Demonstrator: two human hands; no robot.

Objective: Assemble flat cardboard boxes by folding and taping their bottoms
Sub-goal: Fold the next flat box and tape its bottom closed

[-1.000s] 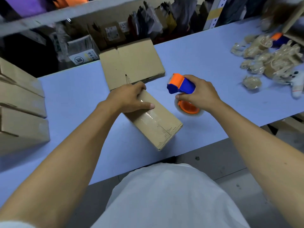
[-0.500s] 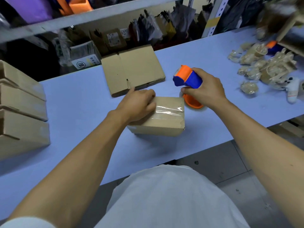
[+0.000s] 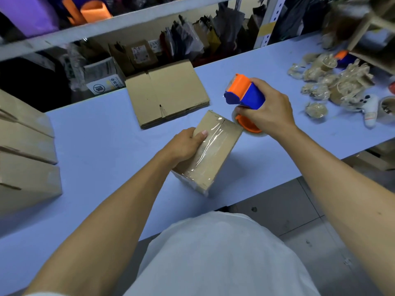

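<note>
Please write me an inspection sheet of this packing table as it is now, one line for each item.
Surface: pale blue table.
Job's things: taped box; flat box stack; tape dispenser; assembled boxes on the left.
Clutter: crumpled tape wads, white controller.
Grippers: left hand grips the taped box; right hand grips the dispenser at the box's far end.
Cables: nothing seen.
Surroundings: shelf with packaging behind.

Matt cardboard box [image 3: 210,154], glossy clear tape strip [image 3: 210,144]; plastic dispenser [image 3: 243,95].
</note>
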